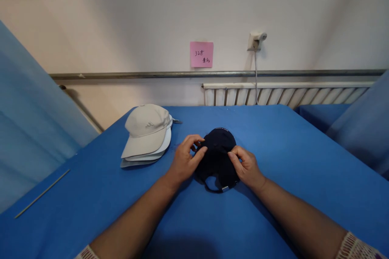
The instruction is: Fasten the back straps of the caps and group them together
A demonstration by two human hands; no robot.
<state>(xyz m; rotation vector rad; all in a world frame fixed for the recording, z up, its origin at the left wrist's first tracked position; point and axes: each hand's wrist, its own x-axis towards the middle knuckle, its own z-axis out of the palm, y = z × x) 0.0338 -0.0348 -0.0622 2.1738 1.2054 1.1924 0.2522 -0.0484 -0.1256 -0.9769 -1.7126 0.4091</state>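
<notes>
Both hands are on the black baseball cap, out on the blue tabletop! The right hand has a pinch of the cap's fabric between thumb and fingers; the left hand curves around the opposite side, thumb and forefinger a little apart, and whether it grips firmly I cannot tell. There's the black baseball cap, right between them, strap opening and metal buckle facing the wearer. Those hands hide parts of its sides.

Just beyond the left hand, a stack of pale caps, beige on top, crowds that side. Farther out left, a thin stick lies slanted near the edge, by a blue curtain. Ahead of the hands: radiator, metal rail, and a power cord hanging across both from the wall socket. Pink sticky note on the wall, straight ahead!
</notes>
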